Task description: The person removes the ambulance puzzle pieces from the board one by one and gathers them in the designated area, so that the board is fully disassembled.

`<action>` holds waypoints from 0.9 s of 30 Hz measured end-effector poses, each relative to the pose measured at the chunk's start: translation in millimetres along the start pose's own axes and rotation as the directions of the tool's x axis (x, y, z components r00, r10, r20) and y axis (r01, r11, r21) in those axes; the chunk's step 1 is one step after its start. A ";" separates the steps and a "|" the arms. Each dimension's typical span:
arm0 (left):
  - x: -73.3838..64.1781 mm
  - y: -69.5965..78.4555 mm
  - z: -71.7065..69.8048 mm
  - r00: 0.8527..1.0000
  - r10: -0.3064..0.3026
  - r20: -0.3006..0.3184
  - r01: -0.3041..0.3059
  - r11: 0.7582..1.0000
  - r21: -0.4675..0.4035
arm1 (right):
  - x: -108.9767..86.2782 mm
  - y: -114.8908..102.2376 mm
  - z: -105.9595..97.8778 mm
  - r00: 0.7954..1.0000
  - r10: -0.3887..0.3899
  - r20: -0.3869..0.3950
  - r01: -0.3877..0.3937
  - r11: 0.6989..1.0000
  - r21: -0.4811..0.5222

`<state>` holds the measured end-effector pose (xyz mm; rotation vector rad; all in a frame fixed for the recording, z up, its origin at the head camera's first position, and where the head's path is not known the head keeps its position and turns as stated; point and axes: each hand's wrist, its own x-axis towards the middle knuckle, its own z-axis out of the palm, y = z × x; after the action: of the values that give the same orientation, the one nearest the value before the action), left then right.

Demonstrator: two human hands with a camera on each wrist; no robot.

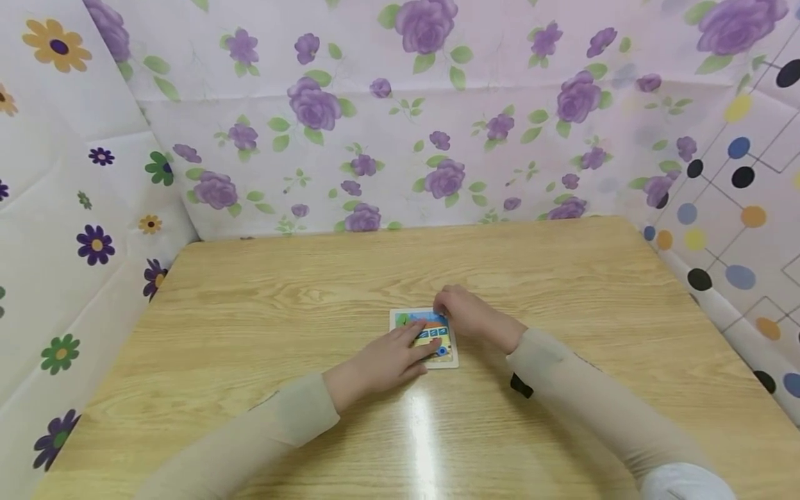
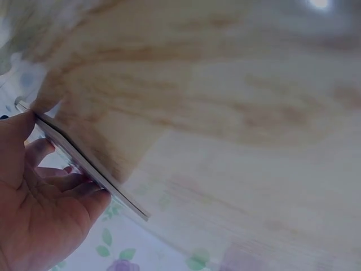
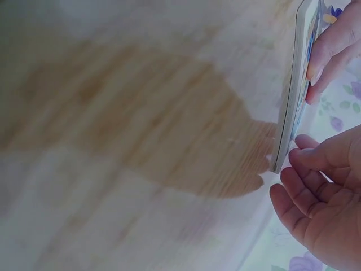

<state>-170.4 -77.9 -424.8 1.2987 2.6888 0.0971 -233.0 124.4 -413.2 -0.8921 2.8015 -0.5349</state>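
A thin square picture board with a white border lies flat on the wooden table, showing a yellow bus with blue windows. Across its face rests my left hand, fingers spread and mostly straight; its thumb meets the near edge of the board in the left wrist view. My right hand is at the upper right corner, with bent fingers touching there. In the right wrist view, the thumb and index fingertips of this hand come together beside the board; whether anything is between them is hidden.
The wooden table extends around the board on all sides. Flowered cloth hangs behind it, with patterned sheets at left and right. A small black object shows beside the right sleeve.
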 end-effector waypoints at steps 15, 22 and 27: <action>0.2 0.9 -1.8 1.000 -0.004 0.011 0.004 1.000 0.017 | 5.6 0.4 0.9 1.000 0.022 0.010 -0.022 1.000 -0.011; 0.3 1.0 -3.4 1.000 -0.006 0.011 0.006 1.000 0.004 | 7.4 2.3 0.7 1.000 0.009 0.003 -0.010 0.999 0.051; 0.7 0.4 -3.6 1.000 -0.010 0.011 0.010 1.000 0.009 | 8.1 4.6 -0.7 1.000 -0.002 -0.002 0.002 0.995 0.098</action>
<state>-171.1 -77.2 -421.3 1.2842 2.6896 0.0763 -242.1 123.4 -414.6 -0.8750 2.7490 -0.6675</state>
